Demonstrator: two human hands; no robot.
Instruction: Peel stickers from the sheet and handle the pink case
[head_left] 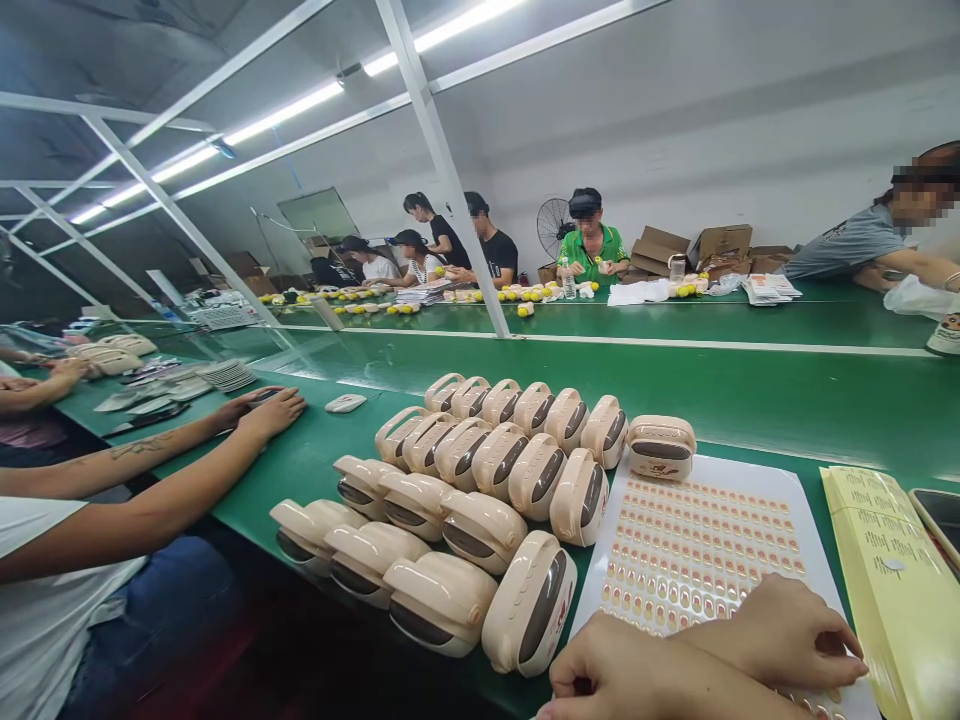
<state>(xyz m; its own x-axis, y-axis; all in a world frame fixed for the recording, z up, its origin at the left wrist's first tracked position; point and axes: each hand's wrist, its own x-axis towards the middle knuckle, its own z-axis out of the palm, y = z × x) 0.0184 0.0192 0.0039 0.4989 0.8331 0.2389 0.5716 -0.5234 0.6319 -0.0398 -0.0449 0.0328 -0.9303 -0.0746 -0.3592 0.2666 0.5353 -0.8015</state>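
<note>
The green worktop is spanning the middle of the view. Between eight and nine o'clock, a co-worker is sitting with both arms stretched over it. At six o'clock, beige cases are standing in slanting rows. At four o'clock, a white sticker sheet is lying beside them, with yellow label sheets lying at its three o'clock side.

The person's arms are crossing over the sheet. The left hand is lying over its four o'clock part, fingers bent and tips close together; whether they are pinching anything, I cannot tell. The right hand is hanging at its eight o'clock side, near the closest case, fingers curled; their grip I cannot tell.

One single case is standing at the sheet's eleven o'clock edge. Small oval stickers are filling the sheet in rows.
</note>
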